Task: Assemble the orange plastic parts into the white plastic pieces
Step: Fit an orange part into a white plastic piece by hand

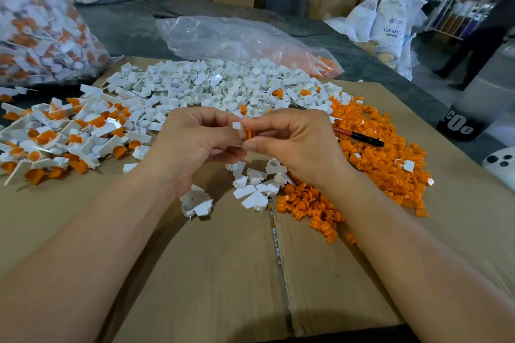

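Two bare forearms reach in from the near edge of the cardboard-covered worktop (223,273), and the hands meet above its middle. The left hand (195,145) pinches a small white piece (237,125) between thumb and forefinger, its other fingers curled. The right hand (295,145) pinches an orange part (249,133) in its fingertips, held against the white piece. Just below the hands lie a few loose white pieces (256,186). Toward the right edge spreads a heap of orange parts (376,170), with a red-and-black pen (359,136) lying on it. Toward the left edge sits a pile of joined pieces (55,136), white with orange. Beyond the hands stretches a broad white heap (211,86); past it lies a clear plastic bag (237,39), and at the far left corner a full bag (36,22) of white and orange pieces.
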